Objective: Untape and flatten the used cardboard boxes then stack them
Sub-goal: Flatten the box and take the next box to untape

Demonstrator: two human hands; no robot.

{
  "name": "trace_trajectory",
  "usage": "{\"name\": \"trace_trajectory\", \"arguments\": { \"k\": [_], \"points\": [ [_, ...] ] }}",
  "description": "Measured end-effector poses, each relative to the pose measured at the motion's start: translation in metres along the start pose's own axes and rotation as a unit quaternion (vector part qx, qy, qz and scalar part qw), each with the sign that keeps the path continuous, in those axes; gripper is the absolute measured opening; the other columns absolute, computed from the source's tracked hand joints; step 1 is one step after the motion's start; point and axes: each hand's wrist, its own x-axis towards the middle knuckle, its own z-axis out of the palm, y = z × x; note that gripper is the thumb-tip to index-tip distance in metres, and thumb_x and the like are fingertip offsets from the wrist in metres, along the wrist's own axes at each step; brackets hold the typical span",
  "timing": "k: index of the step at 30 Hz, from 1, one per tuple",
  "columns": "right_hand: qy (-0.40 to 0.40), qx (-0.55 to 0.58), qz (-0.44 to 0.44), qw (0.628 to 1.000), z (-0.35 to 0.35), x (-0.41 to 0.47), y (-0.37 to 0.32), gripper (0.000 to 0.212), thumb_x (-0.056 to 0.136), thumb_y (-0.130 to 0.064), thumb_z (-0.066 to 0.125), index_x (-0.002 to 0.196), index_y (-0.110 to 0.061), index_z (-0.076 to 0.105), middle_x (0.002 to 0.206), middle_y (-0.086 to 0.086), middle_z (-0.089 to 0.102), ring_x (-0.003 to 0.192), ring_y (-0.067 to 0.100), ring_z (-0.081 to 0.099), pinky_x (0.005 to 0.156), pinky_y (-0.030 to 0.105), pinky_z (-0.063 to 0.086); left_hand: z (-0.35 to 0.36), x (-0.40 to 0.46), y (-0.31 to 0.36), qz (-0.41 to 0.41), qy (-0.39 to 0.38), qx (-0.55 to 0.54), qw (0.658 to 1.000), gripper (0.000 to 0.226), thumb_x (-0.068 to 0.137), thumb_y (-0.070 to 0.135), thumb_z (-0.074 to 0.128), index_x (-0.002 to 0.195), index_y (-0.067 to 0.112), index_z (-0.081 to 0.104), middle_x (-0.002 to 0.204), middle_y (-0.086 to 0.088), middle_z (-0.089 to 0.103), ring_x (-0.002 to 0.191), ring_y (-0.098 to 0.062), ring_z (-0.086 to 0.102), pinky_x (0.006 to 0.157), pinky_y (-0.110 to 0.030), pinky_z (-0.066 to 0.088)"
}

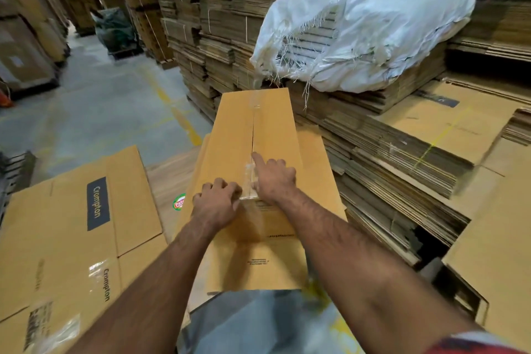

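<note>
Cardboard box (253, 135) sits atop a flattened pile, seam up (clear tape partly peeled). Left hand (218, 201) pinches the tape (249, 181) at the near edge; right hand (274, 178) presses it, forefinger extended.

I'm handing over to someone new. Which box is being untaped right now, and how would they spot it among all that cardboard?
Start at the torn white sack lying on the tall stacks of flattened cardboard, then drop down to the nearest box in front of it. That box is upright with a taped centre seam, and the left hand and right hand are on it. Unlike the flat Crompton box to its left, it is not yet flattened.
</note>
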Motion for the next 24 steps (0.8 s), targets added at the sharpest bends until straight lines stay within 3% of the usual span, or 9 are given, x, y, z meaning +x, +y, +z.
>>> {"name": "trace_trajectory", "arguments": {
  "k": [3, 6, 11, 16, 18, 21, 24],
  "points": [
    [-0.036, -0.018, 0.011, 0.999, 0.001, 0.018, 0.004, 0.078, 0.093, -0.051, 0.057, 0.153, -0.036, 0.01, 0.144, 0.013, 0.034, 0.129, 0.032, 0.036, 0.094, 0.05, 0.038, -0.005, 0.012, -0.001, -0.021, -0.011, -0.034, 0.999, 0.03, 0.098, 0.046, 0.043, 0.122, 0.035, 0.056, 0.125, -0.004, 0.047, 0.118, -0.03, 0.043, 0.094, -0.046, 0.043],
    [-0.049, -0.024, -0.016, 0.998, 0.0, 0.032, 0.011, 0.059, 0.092, -0.047, 0.052, 0.146, -0.031, 0.035, 0.142, 0.012, 0.034, 0.128, 0.032, 0.033, 0.098, 0.05, 0.034, -0.004, 0.026, -0.002, -0.033, -0.007, -0.049, 0.998, 0.026, 0.095, 0.045, 0.048, 0.115, 0.032, 0.059, 0.117, -0.007, 0.048, 0.115, -0.032, 0.044, 0.093, -0.043, 0.043],
    [0.049, 0.01, -0.013, 0.999, 0.018, 0.032, 0.008, 0.035, 0.094, -0.028, 0.05, 0.129, -0.029, 0.049, 0.129, 0.01, 0.043, 0.115, 0.029, 0.039, 0.09, 0.046, 0.033, 0.009, 0.042, -0.021, -0.039, -0.021, -0.064, 0.997, 0.029, 0.088, 0.055, 0.057, 0.105, 0.031, 0.054, 0.106, -0.001, 0.044, 0.112, -0.029, 0.044, 0.088, -0.037, 0.038],
    [0.117, 0.03, -0.026, 0.992, 0.025, 0.039, 0.012, 0.026, 0.095, -0.025, 0.052, 0.12, -0.031, 0.055, 0.119, 0.006, 0.048, 0.108, 0.027, 0.043, 0.084, 0.043, 0.034, 0.012, 0.054, -0.034, -0.018, -0.036, -0.113, 0.993, 0.036, 0.079, 0.064, 0.062, 0.089, 0.031, 0.052, 0.09, 0.006, 0.045, 0.099, -0.021, 0.044, 0.079, -0.033, 0.031],
    [0.111, 0.047, -0.037, 0.992, 0.024, 0.043, 0.011, 0.023, 0.095, -0.023, 0.053, 0.115, -0.031, 0.058, 0.116, 0.003, 0.049, 0.107, 0.026, 0.044, 0.085, 0.043, 0.035, 0.01, 0.055, -0.035, -0.024, -0.047, -0.119, 0.991, 0.04, 0.076, 0.068, 0.061, 0.09, 0.031, 0.053, 0.093, 0.004, 0.046, 0.099, -0.023, 0.044, 0.08, -0.033, 0.033],
    [0.119, 0.069, -0.029, 0.99, 0.023, 0.048, 0.016, 0.019, 0.095, -0.022, 0.053, 0.108, -0.033, 0.062, 0.111, -0.001, 0.051, 0.105, 0.024, 0.045, 0.085, 0.042, 0.035, 0.003, 0.054, -0.033, -0.004, -0.06, -0.134, 0.989, 0.068, 0.055, 0.084, 0.043, 0.097, 0.031, 0.054, 0.096, 0.003, 0.046, 0.096, -0.018, 0.04, 0.08, -0.031, 0.03],
    [0.132, 0.077, -0.031, 0.988, 0.024, 0.051, 0.013, 0.018, 0.097, -0.023, 0.049, 0.106, -0.033, 0.062, 0.108, -0.002, 0.052, 0.103, 0.023, 0.046, 0.083, 0.041, 0.034, -0.002, 0.046, -0.045, 0.03, -0.081, -0.168, 0.982, 0.085, 0.048, 0.086, 0.044, 0.115, 0.035, 0.054, 0.106, 0.004, 0.043, 0.103, -0.016, 0.038, 0.088, -0.03, 0.033]
  ]
}}
